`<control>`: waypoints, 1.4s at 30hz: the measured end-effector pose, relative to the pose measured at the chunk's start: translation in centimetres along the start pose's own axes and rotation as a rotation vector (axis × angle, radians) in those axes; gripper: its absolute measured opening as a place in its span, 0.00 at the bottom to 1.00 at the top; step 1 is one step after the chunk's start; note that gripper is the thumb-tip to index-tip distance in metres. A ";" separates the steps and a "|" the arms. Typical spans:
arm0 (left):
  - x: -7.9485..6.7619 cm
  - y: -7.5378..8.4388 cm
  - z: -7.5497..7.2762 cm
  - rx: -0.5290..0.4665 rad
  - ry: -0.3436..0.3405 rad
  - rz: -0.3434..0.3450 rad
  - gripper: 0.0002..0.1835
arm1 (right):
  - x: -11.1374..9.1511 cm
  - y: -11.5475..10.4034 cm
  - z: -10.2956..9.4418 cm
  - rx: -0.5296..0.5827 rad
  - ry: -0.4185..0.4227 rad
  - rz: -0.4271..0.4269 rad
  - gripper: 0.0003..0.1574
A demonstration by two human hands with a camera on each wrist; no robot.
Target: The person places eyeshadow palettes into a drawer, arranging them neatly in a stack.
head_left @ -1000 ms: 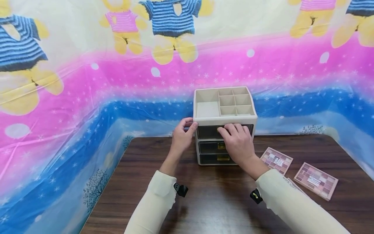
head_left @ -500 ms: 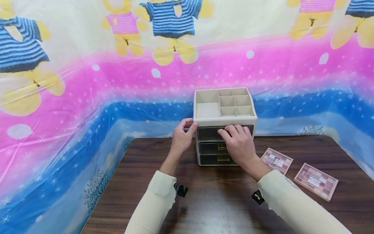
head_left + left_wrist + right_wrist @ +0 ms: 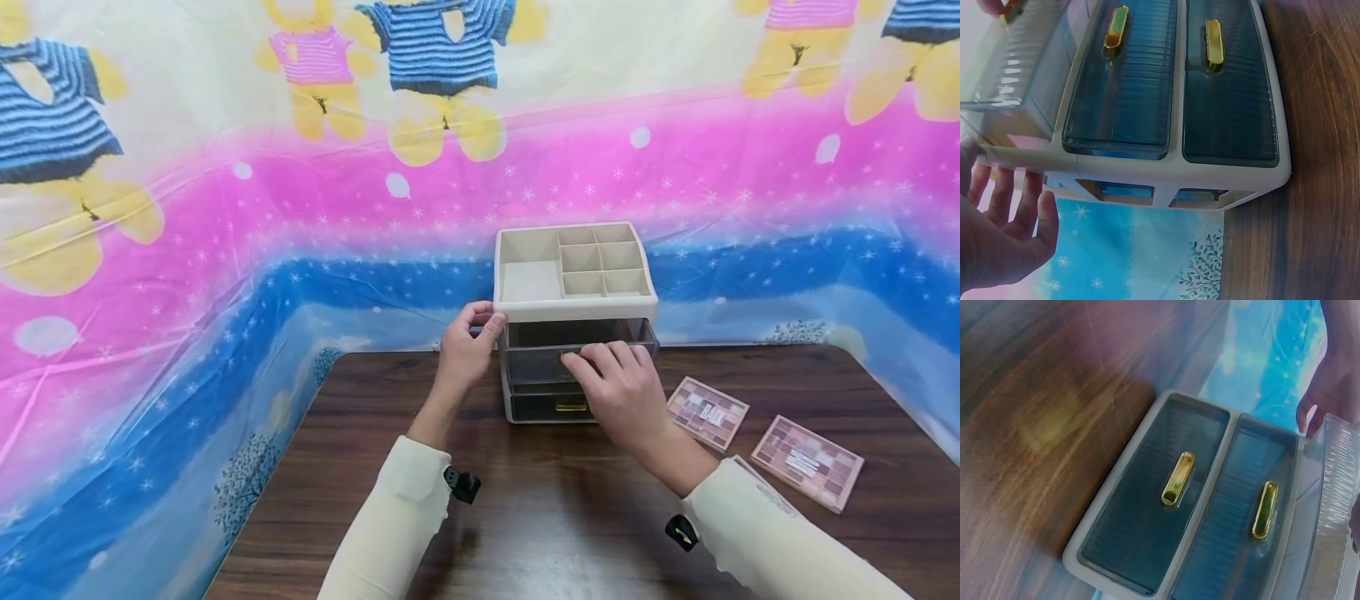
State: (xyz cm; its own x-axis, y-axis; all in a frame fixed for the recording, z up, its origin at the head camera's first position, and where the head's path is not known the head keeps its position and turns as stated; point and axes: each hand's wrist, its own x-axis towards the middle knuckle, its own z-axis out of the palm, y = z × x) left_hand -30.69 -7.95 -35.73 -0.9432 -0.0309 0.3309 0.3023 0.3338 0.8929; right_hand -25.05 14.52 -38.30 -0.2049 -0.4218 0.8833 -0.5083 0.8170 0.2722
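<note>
A cream drawer organizer (image 3: 573,311) with smoky see-through drawers stands near the table's back edge. Its top drawer (image 3: 536,364) juts partway out. My right hand (image 3: 624,398) pinches that drawer's front at the handle, which the fingers hide. At the organizer's upper left corner, my left hand (image 3: 465,354) grips the side, thumb by the front edge. In the left wrist view, its fingers (image 3: 1025,200) reach behind the frame. The middle drawer (image 3: 1125,87) and bottom drawer (image 3: 1229,106) are closed, each with a gold handle.
Two pink eyeshadow palettes (image 3: 708,412) (image 3: 808,461) lie on the dark wood table (image 3: 540,517), right of the organizer. Another flat item (image 3: 765,483) is partly under the right sleeve. Bare divided compartments (image 3: 603,258) top the organizer. A printed cloth (image 3: 375,225) hangs behind.
My right hand has moved toward me and slightly down, pulling the top drawer out from closed. The left hand stays at the organizer's corner.
</note>
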 end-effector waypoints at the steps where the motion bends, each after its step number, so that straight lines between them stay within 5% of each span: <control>1: 0.0 0.0 0.0 -0.003 0.001 0.002 0.21 | -0.1 -0.1 -0.2 0.001 0.017 -0.008 0.17; 23: 0.0 0.2 0.0 0.024 0.005 0.020 0.21 | -0.5 -2.7 -4.2 0.006 0.221 -0.130 0.13; 31: 0.0 0.2 -0.1 0.017 0.005 0.015 0.20 | -0.4 -3.4 -5.1 0.000 0.230 -0.146 0.12; 36: 0.1 0.1 0.0 0.018 0.002 0.021 0.20 | -0.5 -3.0 -5.4 0.066 0.246 -0.113 0.12; 42: 0.1 0.0 0.0 0.023 -0.006 0.018 0.21 | -1.6 -0.4 -6.3 0.175 0.260 0.061 0.13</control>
State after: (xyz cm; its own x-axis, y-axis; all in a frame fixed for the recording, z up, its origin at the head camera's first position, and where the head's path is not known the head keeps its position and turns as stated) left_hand -30.77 -7.99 -35.69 -0.9384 -0.0187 0.3449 0.3161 0.3561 0.8794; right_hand -19.28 17.34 -37.43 -0.0304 -0.2411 0.9700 -0.6422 0.7483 0.1659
